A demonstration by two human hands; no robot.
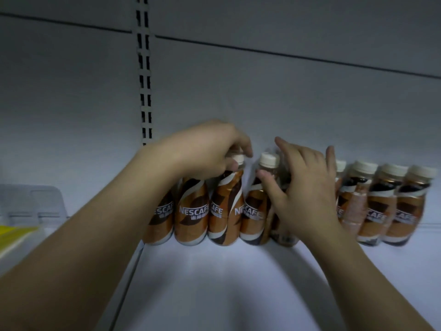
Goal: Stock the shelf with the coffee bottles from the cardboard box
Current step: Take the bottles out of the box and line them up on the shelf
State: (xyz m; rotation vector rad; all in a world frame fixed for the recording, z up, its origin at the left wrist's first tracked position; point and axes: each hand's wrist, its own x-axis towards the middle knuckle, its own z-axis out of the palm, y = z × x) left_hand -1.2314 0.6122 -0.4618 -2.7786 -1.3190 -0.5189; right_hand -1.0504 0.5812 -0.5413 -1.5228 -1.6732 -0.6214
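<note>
I am looking down at a white metal shelf with a pale back panel and a slotted upright rail running down it. A row of small brown and orange plastic coffee bottles with white screw caps stands upright along the back of the shelf, close to the panel. Their labels read Nescafe in white letters. The bottles are packed side by side, touching or nearly touching, from left of centre out to the right edge of the view.

My left hand reaches in from the lower left, forearm bare. Its fingers are curled over the neck and white cap of one bottle near the middle of the row, pinching it from above. That bottle leans slightly to the right while its base rests on the shelf.

My right hand comes in from the lower right. Its fingers are spread, the palm laid against the front of the bottles just right of centre, and the thumb touches the shoulder of the neighbouring bottle. It hides one or two bottles behind it, so I cannot tell whether it grips any of them.

Further right, four bottles stand in a blurred group. At the far left edge a clear plastic divider and a yellow strip show on the next shelf section.
</note>
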